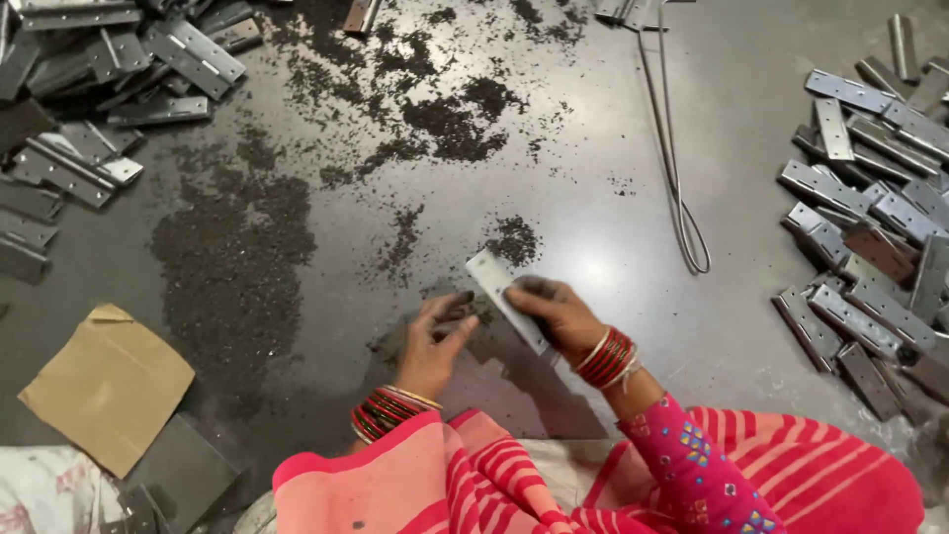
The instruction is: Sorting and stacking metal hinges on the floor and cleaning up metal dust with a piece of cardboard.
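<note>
The person sits low at a dark floor (pixel 613 267), both hands out in front. The right hand (pixel 559 314) grips a flat metal hinge plate (pixel 504 297), fingers curled over its near half, so the pale strip juts up and away to the left of the knuckles, tilted on the diagonal. The left hand (pixel 435 341) lies just beside it, fingers loosely spread and pressed toward the floor; whether it pins anything small beneath them I cannot tell. Red bangles ring both wrists.

The plate looks stiff and thin, light enough for one hand, with hard edges and a smooth face that is likely slick with grit. A pinch along its long edges, near the middle, seems the surest hold.

Beyond the fingertips the floor is strewn with dark metal filings (pixel 445 119), thickest well ahead and to the left. A heap of hinges (pixel 870 227) lies well off to the right of the right hand, another heap (pixel 89 109) far out to the left. A bent wire loop (pixel 682 198) runs away from the right hand. Near the left elbow lies a scrap of brown cardboard (pixel 109 386). The surface shines dully under overhead light.
</note>
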